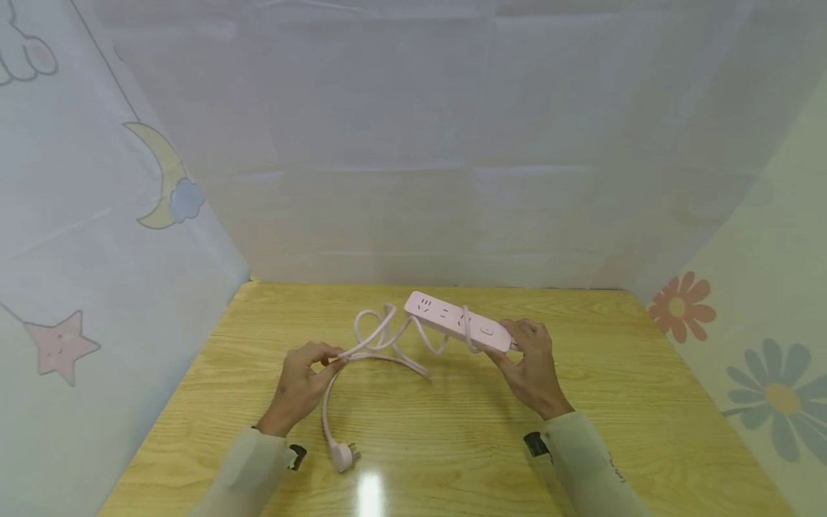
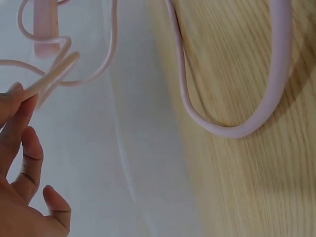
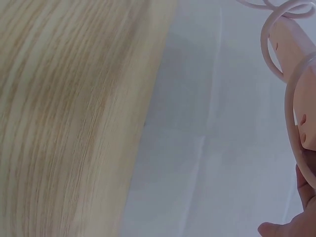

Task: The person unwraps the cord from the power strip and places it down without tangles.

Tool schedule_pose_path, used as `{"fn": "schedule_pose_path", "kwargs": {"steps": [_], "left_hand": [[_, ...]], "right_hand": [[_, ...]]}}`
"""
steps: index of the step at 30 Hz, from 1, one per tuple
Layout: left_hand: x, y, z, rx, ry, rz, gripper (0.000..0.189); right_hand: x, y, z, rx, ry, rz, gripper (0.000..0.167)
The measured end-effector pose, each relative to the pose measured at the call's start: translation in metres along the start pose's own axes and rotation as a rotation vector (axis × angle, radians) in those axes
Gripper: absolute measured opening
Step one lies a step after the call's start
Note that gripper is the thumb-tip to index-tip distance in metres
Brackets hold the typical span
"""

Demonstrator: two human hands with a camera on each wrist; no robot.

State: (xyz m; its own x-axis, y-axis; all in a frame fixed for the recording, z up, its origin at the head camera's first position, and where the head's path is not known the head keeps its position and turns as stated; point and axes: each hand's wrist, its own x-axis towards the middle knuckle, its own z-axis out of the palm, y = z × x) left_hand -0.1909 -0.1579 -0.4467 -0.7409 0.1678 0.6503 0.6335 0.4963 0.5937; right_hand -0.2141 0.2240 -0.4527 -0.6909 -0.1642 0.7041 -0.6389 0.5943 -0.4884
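Observation:
A pink power strip (image 1: 446, 318) is tilted above the wooden table, its sockets facing up toward the head camera. My right hand (image 1: 531, 368) grips its right end, near where the cord comes out. One turn of the pink cord (image 1: 468, 327) wraps around the strip, and more loops hang to its left. Between thumb and forefinger, my left hand (image 1: 304, 384) pinches the cord; in the left wrist view its other fingers (image 2: 30, 153) are loosely bent. From that pinch the cord drops to the plug (image 1: 344, 457), which lies near the table's front with its prongs pointing right.
The wood-grain table (image 1: 614, 402) has a pale curtain wall (image 1: 413, 172) behind it. Printed side sheets with a moon (image 1: 161, 176) on the left and flowers (image 1: 782, 397) on the right close it in.

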Motion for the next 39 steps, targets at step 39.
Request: {"fn": "schedule_pose_path", "kwargs": {"steps": [39], "left_hand": [[0.011,0.021,0.021,0.063,-0.222,-0.386,0.008]], "right_hand": [[0.001,-0.007,0.002,0.056,-0.044,0.011,0.046]]}}
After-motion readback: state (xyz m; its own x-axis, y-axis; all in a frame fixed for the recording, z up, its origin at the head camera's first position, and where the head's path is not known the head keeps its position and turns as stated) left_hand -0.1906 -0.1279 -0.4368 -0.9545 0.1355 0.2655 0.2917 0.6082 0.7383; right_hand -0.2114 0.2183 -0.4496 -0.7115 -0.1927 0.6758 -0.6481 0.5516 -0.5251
